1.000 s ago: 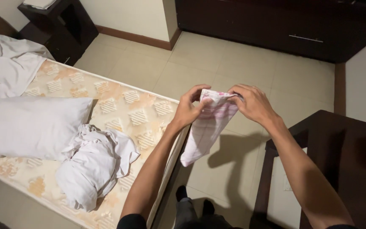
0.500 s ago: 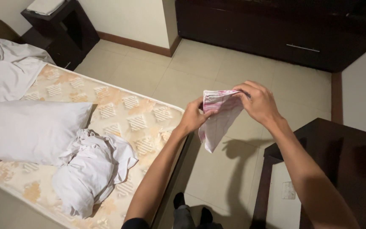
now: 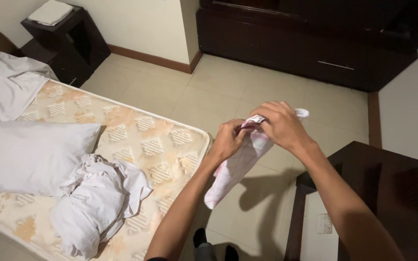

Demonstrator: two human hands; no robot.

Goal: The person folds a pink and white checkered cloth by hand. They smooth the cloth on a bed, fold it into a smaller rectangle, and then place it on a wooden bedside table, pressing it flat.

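My left hand (image 3: 228, 140) and my right hand (image 3: 279, 126) both grip a small white cloth with faint pink lines (image 3: 235, 169) at its top edge. The two hands touch each other over the bunched top of the cloth. Its free end hangs down in a narrow strip above the tiled floor (image 3: 228, 92). I hold it just past the corner of a bare patterned mattress (image 3: 141, 140).
On the mattress lie a white pillow (image 3: 30, 154), a crumpled white cloth pile (image 3: 93, 198) and a rumpled sheet (image 3: 6, 87). A dark nightstand (image 3: 68, 34) stands at back left, a dark cabinet (image 3: 310, 43) along the back wall, a dark table (image 3: 393, 193) at right.
My hands have come closer together and gathered the cloth's top edge; the cloth now hangs narrower and longer. The view has shifted slightly.
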